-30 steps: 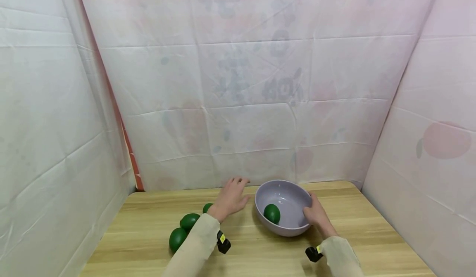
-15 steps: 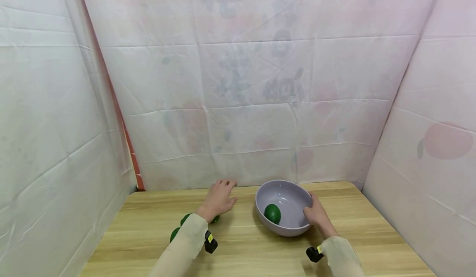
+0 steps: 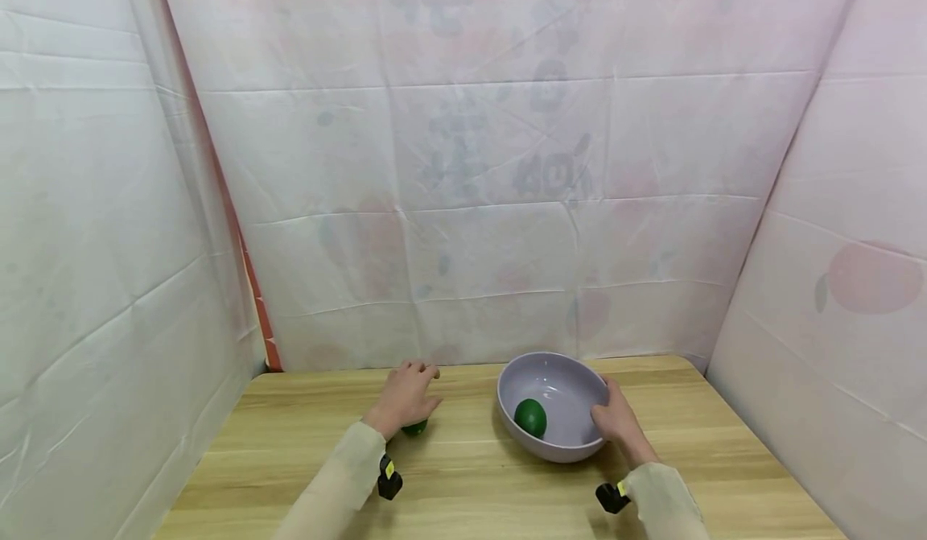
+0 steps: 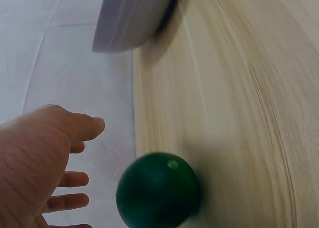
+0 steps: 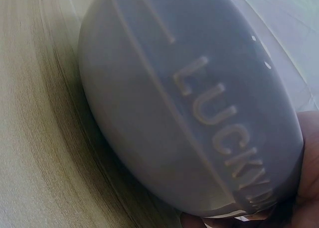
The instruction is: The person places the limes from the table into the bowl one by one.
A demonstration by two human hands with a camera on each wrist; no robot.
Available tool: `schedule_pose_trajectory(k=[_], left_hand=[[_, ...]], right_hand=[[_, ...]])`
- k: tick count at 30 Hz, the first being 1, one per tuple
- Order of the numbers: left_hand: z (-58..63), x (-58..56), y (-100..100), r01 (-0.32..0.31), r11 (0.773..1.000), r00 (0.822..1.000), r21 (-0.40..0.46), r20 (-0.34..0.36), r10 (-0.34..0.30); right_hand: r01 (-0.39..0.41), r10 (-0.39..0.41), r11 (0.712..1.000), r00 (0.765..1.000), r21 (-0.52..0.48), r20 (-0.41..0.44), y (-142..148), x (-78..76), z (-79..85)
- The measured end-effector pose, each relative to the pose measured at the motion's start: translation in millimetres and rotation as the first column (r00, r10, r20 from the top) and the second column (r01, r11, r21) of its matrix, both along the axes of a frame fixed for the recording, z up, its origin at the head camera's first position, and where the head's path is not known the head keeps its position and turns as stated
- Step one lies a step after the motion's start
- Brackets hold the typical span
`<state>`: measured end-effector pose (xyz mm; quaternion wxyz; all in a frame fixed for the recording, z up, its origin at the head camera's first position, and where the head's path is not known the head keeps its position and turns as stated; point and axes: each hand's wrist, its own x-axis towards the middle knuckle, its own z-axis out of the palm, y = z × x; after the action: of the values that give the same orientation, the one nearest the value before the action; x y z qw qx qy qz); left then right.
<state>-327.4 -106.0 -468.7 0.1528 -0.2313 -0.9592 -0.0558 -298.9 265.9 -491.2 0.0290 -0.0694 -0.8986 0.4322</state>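
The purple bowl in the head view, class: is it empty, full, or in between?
In between: the bowl holds one green rounded object, near its left side, and bare inner surface shows beside it.

wooden tabletop (image 3: 492, 496) | pale printed sheet (image 3: 492, 250) behind | red strip (image 3: 271, 351) left, perhaps cloth

Long, pale sleeves were worn on both arms. The left sleeve (image 3: 319, 496) was coloured a soft cream and was finished near the wrist by a left cuff (image 3: 360, 447) tinged faintly grey-green. The right sleeve (image 3: 679, 525) was matched to it, and its right cuff (image 3: 654, 485) was slightly creased. A small, angular left black block (image 3: 389, 484) was worn by one cuff, a similar right black block (image 3: 608, 498) by the other. Each was marked with yellow, any print being too small to be read. The left hand (image 3: 404, 395) and right hand (image 3: 617, 417) were seen bare.
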Motion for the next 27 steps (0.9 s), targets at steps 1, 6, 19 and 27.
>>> schedule_pose_trajectory(k=[1,6,19,27], left_hand=[[-0.9,0.2,-2.1,0.0,1.0,1.0,0.002,0.008,0.0],[-6.2,-0.1,-9.6,-0.004,1.0,0.999,0.001,0.037,0.004],[-10.9,4.1,-15.7,0.001,0.999,0.987,-0.044,0.16,0.006],[-14.5,5.4,-16.3,0.015,0.997,0.983,-0.073,0.184,-0.001]], right_hand=[[0.001,-0.001,1.0,1.0,0.001,-0.003,0.0,0.1,0.0],[0.004,-0.004,1.0,1.0,0.013,-0.01,0.3,0.1,-0.6],[0.008,-0.008,1.0,1.0,0.004,0.021,1.3,0.2,0.1],[0.01,-0.01,1.0,1.0,0.003,0.02,0.3,0.0,0.2]])
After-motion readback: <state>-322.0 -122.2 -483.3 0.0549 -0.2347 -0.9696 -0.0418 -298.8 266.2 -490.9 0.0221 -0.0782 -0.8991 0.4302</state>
